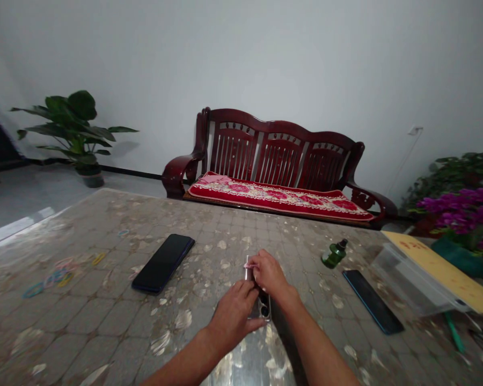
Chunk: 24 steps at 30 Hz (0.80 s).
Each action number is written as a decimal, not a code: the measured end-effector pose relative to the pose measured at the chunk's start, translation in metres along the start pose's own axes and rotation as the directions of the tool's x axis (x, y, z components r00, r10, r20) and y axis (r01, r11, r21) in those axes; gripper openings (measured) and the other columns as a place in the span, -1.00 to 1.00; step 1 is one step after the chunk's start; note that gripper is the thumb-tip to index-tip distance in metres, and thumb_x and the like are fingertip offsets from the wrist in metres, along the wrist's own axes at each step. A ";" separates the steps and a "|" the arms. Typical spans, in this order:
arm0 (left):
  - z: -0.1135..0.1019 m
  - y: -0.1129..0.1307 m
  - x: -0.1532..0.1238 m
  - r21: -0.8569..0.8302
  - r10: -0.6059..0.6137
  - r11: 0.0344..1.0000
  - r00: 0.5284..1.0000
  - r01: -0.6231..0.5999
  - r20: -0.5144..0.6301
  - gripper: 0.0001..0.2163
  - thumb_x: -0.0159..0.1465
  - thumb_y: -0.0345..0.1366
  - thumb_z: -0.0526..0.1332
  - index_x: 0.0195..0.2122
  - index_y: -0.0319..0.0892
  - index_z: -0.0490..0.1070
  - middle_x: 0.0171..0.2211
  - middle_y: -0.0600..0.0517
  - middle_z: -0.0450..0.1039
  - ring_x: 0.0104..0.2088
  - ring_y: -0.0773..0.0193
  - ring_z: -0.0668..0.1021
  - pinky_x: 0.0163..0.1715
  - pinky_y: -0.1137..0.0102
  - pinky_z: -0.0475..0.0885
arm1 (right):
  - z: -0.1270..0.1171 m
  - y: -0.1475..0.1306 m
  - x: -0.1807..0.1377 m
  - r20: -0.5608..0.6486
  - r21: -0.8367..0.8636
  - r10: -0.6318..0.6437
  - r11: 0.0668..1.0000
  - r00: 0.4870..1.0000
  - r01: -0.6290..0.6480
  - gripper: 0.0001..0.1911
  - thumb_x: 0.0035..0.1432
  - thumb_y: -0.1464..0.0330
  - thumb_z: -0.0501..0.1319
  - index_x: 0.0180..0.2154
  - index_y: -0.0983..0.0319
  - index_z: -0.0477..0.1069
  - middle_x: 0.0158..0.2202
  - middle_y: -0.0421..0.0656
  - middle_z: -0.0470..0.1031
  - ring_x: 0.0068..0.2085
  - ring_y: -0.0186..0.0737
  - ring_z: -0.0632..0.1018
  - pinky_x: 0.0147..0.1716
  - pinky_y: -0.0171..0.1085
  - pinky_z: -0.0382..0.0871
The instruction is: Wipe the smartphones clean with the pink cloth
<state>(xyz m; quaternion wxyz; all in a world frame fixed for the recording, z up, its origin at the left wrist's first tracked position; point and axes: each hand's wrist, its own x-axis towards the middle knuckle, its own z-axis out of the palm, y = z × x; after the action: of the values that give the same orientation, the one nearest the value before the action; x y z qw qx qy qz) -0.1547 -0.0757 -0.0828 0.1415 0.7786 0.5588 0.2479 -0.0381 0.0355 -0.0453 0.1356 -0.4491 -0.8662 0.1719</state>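
In the middle of the table lies a smartphone [264,312], back side up, its round camera lenses towards me and what looks like a clear case around it. My left hand [235,306] grips its near left part, with the thumb along the near edge and the fingers over the top. Across the far end runs a thin pink band [250,266]. The fingers of my right hand [269,273] are closed on this band at the phone's far right. Both hands cover much of the phone.
To the left lie a dark phone [163,264] and several coloured bands [60,273]. On the right stand a green bottle [334,254], another phone [372,301] and a plastic box [404,276] under a yellow board [446,271]. A wooden bench [282,150] is behind the table.
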 end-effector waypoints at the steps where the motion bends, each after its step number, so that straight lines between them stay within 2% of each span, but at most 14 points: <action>1: 0.000 -0.001 0.000 -0.003 0.012 1.000 1.000 -0.012 -0.008 -0.53 0.10 -0.17 0.45 0.02 -0.12 0.41 0.06 -0.08 0.44 0.06 -0.03 0.46 0.09 0.11 0.40 | -0.001 0.002 -0.002 0.018 0.010 -0.020 1.000 1.000 0.020 -0.64 0.08 0.60 0.12 -0.24 0.17 0.61 -0.26 -0.13 0.44 -0.20 -0.26 0.47 -0.18 -0.37 0.27; 6: 0.002 -0.002 -0.001 -0.018 0.045 0.999 0.998 -0.045 -0.040 -0.46 0.09 -0.18 0.46 0.08 -0.13 0.38 0.12 -0.10 0.41 0.12 -0.05 0.43 0.16 0.10 0.36 | -0.004 0.011 -0.014 0.095 0.077 -0.097 0.993 0.991 0.090 -0.69 0.05 0.57 0.16 -0.28 0.18 0.61 -0.29 -0.17 0.45 -0.23 -0.27 0.48 -0.22 -0.38 0.27; 14: -0.002 0.000 -0.005 0.007 0.055 0.998 0.997 -0.054 -0.059 -0.59 0.14 -0.19 0.42 -0.01 -0.12 0.41 0.03 -0.06 0.44 0.04 0.01 0.46 0.08 0.14 0.41 | -0.006 0.006 0.010 -0.021 -0.085 -0.028 0.996 0.999 0.026 -0.65 0.21 0.54 0.06 -0.20 0.20 0.61 -0.21 -0.07 0.49 -0.12 -0.22 0.48 -0.10 -0.35 0.28; 21: 0.002 0.000 -0.009 0.002 0.069 0.998 0.996 -0.069 -0.061 -0.60 0.16 -0.22 0.42 0.00 -0.12 0.42 0.04 -0.05 0.45 0.03 0.03 0.46 0.06 0.16 0.41 | -0.010 0.012 -0.013 0.138 0.035 -0.107 0.994 0.985 0.103 -0.66 0.06 0.56 0.14 -0.25 0.15 0.62 -0.24 -0.17 0.50 -0.20 -0.26 0.49 -0.20 -0.37 0.29; 24: 0.002 0.003 -0.010 0.018 0.051 0.999 0.998 -0.051 -0.034 -0.64 0.16 -0.21 0.42 -0.05 -0.13 0.45 -0.01 -0.03 0.47 0.00 0.04 0.47 0.03 0.18 0.42 | -0.011 0.011 -0.010 0.120 0.025 -0.097 0.995 0.988 0.094 -0.65 0.07 0.56 0.12 -0.26 0.15 0.63 -0.24 -0.15 0.51 -0.19 -0.24 0.50 -0.18 -0.36 0.29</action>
<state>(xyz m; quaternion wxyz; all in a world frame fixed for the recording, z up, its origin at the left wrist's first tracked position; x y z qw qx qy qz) -0.1538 -0.0855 -0.0857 0.1190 0.7895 0.5431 0.2600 -0.0201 0.0355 -0.0404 0.0950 -0.3945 -0.8917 0.2005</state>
